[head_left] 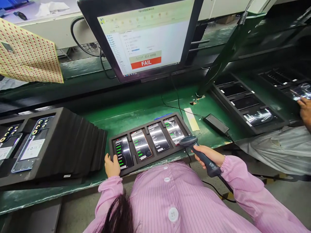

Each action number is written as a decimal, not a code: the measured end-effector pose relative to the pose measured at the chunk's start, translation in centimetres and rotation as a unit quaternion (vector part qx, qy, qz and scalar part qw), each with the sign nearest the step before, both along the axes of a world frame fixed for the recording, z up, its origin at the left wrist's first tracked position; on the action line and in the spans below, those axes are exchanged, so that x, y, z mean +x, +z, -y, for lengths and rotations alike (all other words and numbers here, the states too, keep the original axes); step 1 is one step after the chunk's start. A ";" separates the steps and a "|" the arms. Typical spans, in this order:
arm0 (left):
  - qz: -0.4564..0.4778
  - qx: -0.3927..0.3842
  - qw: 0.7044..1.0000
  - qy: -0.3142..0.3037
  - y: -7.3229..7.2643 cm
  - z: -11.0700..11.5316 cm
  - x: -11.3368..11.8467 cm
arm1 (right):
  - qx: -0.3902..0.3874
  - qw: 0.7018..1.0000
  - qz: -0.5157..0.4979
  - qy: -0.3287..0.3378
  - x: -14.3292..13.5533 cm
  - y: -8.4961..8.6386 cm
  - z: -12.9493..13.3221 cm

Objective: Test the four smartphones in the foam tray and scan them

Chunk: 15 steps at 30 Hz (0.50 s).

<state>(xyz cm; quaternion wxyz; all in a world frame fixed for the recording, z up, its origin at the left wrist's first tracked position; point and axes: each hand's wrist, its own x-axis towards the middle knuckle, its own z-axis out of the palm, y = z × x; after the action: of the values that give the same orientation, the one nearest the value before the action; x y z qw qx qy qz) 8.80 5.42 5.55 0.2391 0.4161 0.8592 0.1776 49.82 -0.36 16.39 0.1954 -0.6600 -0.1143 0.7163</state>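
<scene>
I have the right hand [206, 154] wrapped around the handle of a dark grey handheld barcode scanner [205, 158], its rounded head overlapping, in my view, the near right corner of a black foam tray [155, 157]; whether they touch I can't tell. The left hand [112, 165] sits at the tray's near left corner with bent fingers, and I can't tell whether it grips the rim or only rests on it. The tray lies near me on a glossy green bench [141, 113], holding four lit smartphones in a row: the leftmost phone [123, 152], the second phone [141, 145], the third phone [158, 137] and the rightmost phone [174, 130], just beside the scanner head. Along the tray's far edge I see a slim blue pen [163, 116]. Left of the tray stands a tall stack of black foam trays [73, 145]. Farther off, a black-framed monitor [145, 38] reads FAIL on red. At far right, a co-worker's hand [306, 111] reaches over other trayed phones.
</scene>
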 end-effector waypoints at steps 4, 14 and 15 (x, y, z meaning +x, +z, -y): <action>-0.004 0.001 1.000 -0.004 -0.1 0.0 0.0 | 0.019 1.000 0.004 -0.015 -0.3 0.0 -0.1; 0.034 0.002 0.999 0.022 -0.8 0.3 -0.9 | -0.004 0.999 0.015 -0.029 -1.4 -0.5 0.0; 0.042 0.002 0.999 0.026 -0.9 0.3 -0.9 | -0.003 0.999 0.018 -0.030 -1.7 -0.6 0.0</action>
<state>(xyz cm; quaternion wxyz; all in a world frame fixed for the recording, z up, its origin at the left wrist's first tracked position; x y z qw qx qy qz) 7.85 5.14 4.69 0.2694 0.3860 0.8587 0.2027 48.09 -0.38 15.84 0.2133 -0.6762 -0.0957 0.6986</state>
